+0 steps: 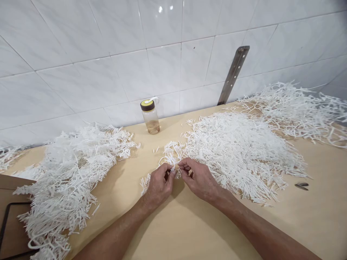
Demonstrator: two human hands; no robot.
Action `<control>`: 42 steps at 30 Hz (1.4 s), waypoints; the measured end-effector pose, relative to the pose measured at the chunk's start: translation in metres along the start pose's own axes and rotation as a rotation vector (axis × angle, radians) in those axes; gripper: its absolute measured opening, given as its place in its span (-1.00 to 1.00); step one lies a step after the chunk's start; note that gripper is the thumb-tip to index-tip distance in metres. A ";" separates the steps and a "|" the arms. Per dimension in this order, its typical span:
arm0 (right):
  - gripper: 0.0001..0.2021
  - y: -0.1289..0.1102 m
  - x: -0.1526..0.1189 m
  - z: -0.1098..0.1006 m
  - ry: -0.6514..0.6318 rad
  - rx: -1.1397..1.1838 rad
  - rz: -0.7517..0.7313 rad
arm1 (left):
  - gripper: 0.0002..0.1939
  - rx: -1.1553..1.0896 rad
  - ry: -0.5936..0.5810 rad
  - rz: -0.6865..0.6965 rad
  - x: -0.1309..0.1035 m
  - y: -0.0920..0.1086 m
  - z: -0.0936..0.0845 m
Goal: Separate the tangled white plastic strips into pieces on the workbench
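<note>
My left hand (159, 184) and my right hand (200, 178) meet at the middle of the table, fingertips almost touching. Both are closed in a pinch on a thin white plastic strand piece (171, 159), partly hidden by the fingers. Just beyond them lies a small cluster of similar white bits. A broad heap of short white plastic sticks (244, 151) spreads to the right of my right hand. On the left stands a tall pile of tangled white branching strands (73, 177), apart from my left hand.
A clear bottle (152, 121) with a dark and yellow lid stands near the tiled wall. A metal bracket (233, 76) leans there. More branching strands (295, 108) lie at the far right. A small dark metal object (301, 186) rests on the table (211, 231). A brown box (16, 209) sits left.
</note>
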State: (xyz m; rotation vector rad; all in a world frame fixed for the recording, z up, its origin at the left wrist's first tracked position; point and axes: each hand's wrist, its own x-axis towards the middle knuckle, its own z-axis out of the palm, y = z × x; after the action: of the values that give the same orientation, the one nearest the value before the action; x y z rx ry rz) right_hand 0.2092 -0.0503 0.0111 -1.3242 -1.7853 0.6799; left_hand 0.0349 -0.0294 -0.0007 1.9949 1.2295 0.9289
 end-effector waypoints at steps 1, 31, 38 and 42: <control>-0.85 0.000 0.000 0.000 0.003 -0.014 0.008 | -0.81 -0.010 0.001 -0.002 0.000 0.000 0.000; -0.88 0.012 0.014 -0.003 0.384 -0.453 -0.138 | -0.72 -0.314 -0.126 -0.157 -0.001 -0.004 0.001; -0.87 0.005 0.012 -0.021 0.436 -0.399 -0.116 | -0.64 -0.507 -0.036 -0.196 0.002 -0.002 0.001; -0.81 -0.003 0.009 -0.021 0.297 -0.288 -0.085 | -0.62 -0.517 -0.008 -0.200 0.002 0.000 0.002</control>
State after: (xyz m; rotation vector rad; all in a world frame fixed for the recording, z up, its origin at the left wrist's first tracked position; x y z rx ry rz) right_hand 0.2235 -0.0438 0.0273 -1.4425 -1.7241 0.1699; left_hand 0.0369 -0.0274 -0.0015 1.4431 1.0306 1.0132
